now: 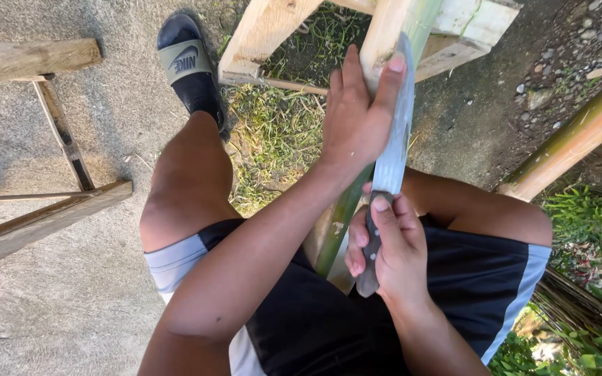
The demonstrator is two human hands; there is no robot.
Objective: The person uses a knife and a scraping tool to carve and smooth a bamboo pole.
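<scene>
A long steel knife (pixel 393 143) lies blade-up along a green bamboo pole (pixel 346 205) that runs between my knees toward a wooden frame. My right hand (pixel 388 244) grips the knife's dark handle near my lap, thumb on top. My left hand (pixel 358 115) presses on the back of the blade and the pole's pale upper end (pixel 383 35), with the fingers stretched flat along them.
A pale wooden frame (pixel 262 35) stands ahead over a grass patch (pixel 276 132). A weathered wooden trestle (pixel 43 209) is at the left on concrete. A second bamboo pole (pixel 579 136) slants at the right beside gravel and plants. My left foot wears a dark slide sandal (pixel 188 63).
</scene>
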